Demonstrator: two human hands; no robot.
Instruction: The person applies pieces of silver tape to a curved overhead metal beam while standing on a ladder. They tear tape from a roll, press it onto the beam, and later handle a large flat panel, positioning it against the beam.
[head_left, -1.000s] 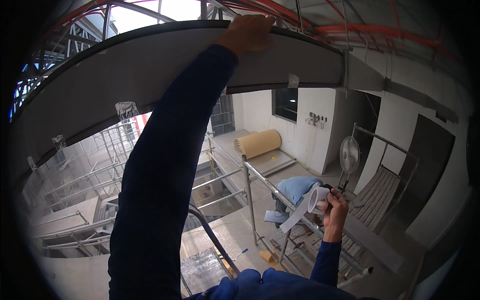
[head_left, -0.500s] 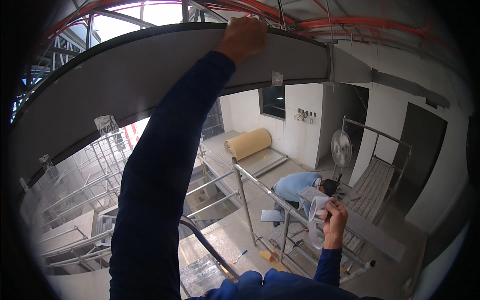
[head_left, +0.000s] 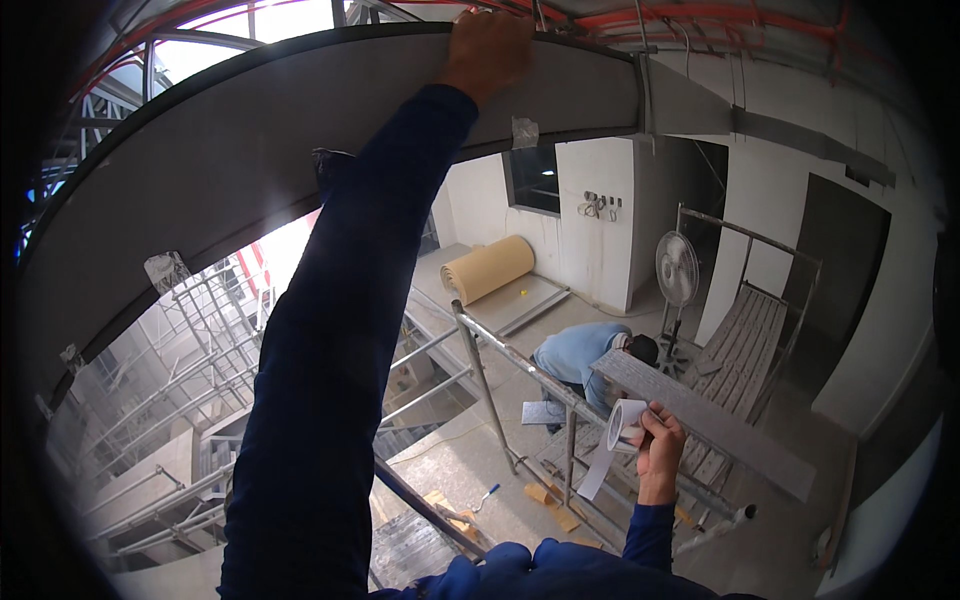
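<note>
My left hand (head_left: 490, 52) is raised high, its fingers closed over the upper edge of a long dark grey duct (head_left: 290, 110); the fingertips are hidden behind that edge. Lower down at the right, my right hand (head_left: 660, 450) grips a roll of whitish tape (head_left: 628, 412) by its side. A loose strip of the tape (head_left: 597, 475) hangs down from the roll. Pieces of silvery tape (head_left: 525, 132) stick to the duct's lower edge.
Below me a metal scaffold rail (head_left: 520, 350) runs beside a bent-over person in light blue (head_left: 580, 350). A long grey board (head_left: 710, 425) lies near a plank platform (head_left: 745, 335). Beyond stand a fan (head_left: 677, 268) and a tan rolled sheet (head_left: 490, 268). Scaffolding (head_left: 190, 370) fills the left.
My view has tipped down slightly, so the duct sits higher in the picture. The tape strip, curled before, now hangs straighter toward the left. The person below has shifted, and more of the grey board shows.
</note>
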